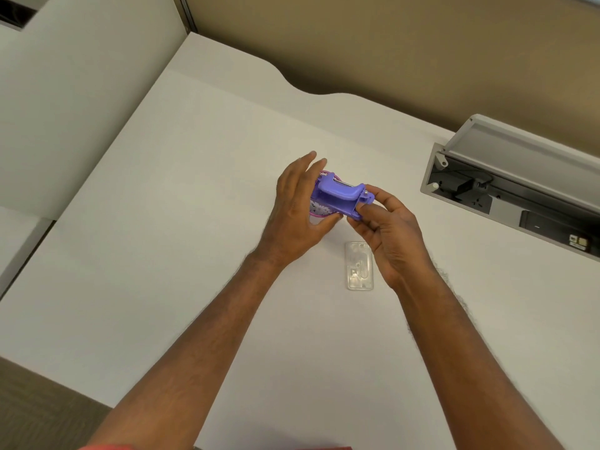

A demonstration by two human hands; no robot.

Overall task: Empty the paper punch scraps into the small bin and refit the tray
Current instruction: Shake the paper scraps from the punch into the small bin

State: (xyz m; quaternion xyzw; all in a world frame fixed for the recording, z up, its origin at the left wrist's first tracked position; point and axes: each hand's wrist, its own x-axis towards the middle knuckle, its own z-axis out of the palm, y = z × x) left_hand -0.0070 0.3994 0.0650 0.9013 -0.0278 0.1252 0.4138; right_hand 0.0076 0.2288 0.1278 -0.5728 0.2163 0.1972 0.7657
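From the head camera, looking down over both bare forearms, a purple paper punch is held up above a white table, caught between the two hands. The left hand cups the punch's far-left end, fingers stretched along its back and thumb curled under, so its grip is closed on the punch. The right hand pinches the punch's right end between thumb and fingertips, near a small metal pin at that end; that grip is likewise clenched on the punch. Directly below the punch and mostly hidden behind the left hand sits a small bin with a pink rim, and pale paper scraps show inside it (only a sliver of the bin is visible, so its full shape cannot be told). The clear plastic tray lies flat on the table by itself, just beside the right wrist and nearer the person than the punch, touching neither hand. At the right edge of the table an open grey cable trough with its lid raised shows dark sockets and wiring inside.
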